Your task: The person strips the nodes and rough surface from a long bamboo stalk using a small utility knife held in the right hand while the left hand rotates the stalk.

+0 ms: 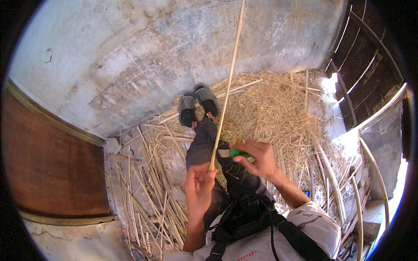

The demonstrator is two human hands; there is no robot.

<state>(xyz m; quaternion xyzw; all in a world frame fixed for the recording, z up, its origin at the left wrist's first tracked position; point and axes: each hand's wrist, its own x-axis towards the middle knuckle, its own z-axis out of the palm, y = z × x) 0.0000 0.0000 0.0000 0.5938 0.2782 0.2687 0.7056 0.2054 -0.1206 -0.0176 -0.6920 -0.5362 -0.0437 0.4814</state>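
My left hand is closed around the lower end of a long, thin cane stick. The stick rises away from me, leaning slightly right, and passes out at the top of the view. Just right of it, my right hand grips the green handle of a small knife. Its short, wide blade points left toward the stick, with a small gap between them. Both hands are above my outstretched legs in dark trousers. Fine shavings lie on the trousers.
A heap of straw-like shavings covers the floor ahead and right. Many cut sticks lie to the left, beside a brown door. Thicker poles lean at the right. Ahead stands a stained wall, near my grey shoes.
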